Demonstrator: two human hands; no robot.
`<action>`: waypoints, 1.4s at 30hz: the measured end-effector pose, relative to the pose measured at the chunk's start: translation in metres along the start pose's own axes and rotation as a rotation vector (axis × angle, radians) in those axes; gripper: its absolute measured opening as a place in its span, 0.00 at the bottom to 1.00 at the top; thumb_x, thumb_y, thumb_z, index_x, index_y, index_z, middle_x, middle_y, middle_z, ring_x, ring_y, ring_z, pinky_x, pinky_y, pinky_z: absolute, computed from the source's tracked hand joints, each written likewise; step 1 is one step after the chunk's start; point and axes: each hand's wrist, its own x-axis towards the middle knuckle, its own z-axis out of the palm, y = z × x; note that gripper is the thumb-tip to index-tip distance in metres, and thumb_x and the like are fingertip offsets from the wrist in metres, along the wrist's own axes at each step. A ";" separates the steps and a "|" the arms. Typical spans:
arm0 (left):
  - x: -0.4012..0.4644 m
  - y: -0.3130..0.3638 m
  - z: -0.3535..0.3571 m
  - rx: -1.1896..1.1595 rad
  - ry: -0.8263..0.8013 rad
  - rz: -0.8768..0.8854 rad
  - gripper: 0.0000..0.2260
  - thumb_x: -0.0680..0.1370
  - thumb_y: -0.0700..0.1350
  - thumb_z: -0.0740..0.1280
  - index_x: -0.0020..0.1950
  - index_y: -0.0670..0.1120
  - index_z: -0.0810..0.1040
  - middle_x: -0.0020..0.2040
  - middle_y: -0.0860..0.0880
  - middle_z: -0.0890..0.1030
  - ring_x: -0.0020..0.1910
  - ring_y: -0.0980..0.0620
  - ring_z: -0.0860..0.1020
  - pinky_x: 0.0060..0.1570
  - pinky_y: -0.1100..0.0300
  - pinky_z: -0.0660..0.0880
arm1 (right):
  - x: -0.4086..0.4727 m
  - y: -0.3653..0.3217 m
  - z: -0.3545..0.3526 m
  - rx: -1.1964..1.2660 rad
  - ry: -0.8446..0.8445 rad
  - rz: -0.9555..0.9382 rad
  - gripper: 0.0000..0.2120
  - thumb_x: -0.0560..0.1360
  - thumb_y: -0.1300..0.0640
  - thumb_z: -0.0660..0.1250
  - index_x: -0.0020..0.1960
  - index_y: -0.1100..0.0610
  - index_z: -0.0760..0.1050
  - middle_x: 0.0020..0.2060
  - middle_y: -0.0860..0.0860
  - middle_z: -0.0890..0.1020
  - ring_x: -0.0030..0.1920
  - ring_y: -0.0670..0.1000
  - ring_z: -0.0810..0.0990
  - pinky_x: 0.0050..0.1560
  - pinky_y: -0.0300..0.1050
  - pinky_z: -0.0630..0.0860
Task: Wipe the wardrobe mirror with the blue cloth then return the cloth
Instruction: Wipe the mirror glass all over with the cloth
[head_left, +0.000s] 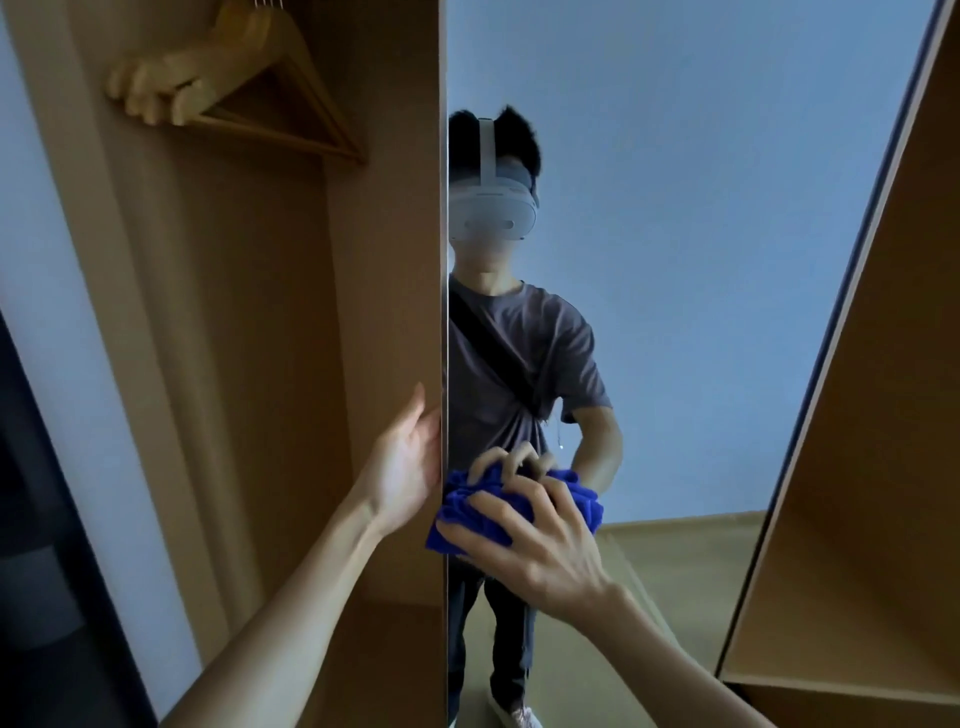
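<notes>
Blue cloth (470, 506): bunched microfibre, pressed against the wardrobe mirror (675, 260) near its left edge, at about 6 o'clock of frame centre. The right hand (540, 540) comes in from 5 o'clock; its grip is curled over the cloth, fingers spread and bent into the folds.

Wardrobe mirror: mounted on an open door seen nearly edge-on, filling the 12 to 3 o'clock area. It reflects a person in a grey T-shirt with a dark cross-body strap and a white headset.

Left hand (410, 457): enters from 7 o'clock, palm on the door edge (444, 312), grip wrapped round that edge; fingertips hidden behind it.

Wooden hangers (249, 88): a cluster at 10 o'clock, hanging inside the wardrobe interior (234, 338).

Wooden panel (872, 467): at 3 to 4 o'clock.
</notes>
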 end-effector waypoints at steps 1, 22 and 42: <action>0.001 -0.001 -0.001 -0.009 -0.017 -0.014 0.30 0.80 0.64 0.52 0.69 0.45 0.76 0.64 0.42 0.82 0.62 0.44 0.81 0.59 0.51 0.74 | 0.010 0.005 -0.004 0.002 0.008 0.010 0.12 0.80 0.49 0.73 0.63 0.44 0.83 0.56 0.50 0.86 0.53 0.59 0.82 0.47 0.55 0.76; -0.012 -0.042 -0.003 -0.025 0.122 -0.024 0.31 0.82 0.66 0.50 0.68 0.44 0.76 0.64 0.40 0.82 0.61 0.43 0.82 0.63 0.48 0.73 | -0.034 -0.032 0.011 0.099 -0.176 0.134 0.25 0.74 0.52 0.70 0.71 0.44 0.76 0.65 0.52 0.75 0.60 0.60 0.74 0.54 0.58 0.74; -0.018 -0.075 0.022 0.179 0.300 0.209 0.30 0.82 0.61 0.51 0.79 0.45 0.62 0.79 0.45 0.64 0.77 0.54 0.64 0.79 0.54 0.54 | 0.027 0.056 -0.028 -0.025 0.226 0.410 0.17 0.82 0.45 0.70 0.69 0.48 0.81 0.64 0.55 0.73 0.57 0.64 0.75 0.57 0.59 0.74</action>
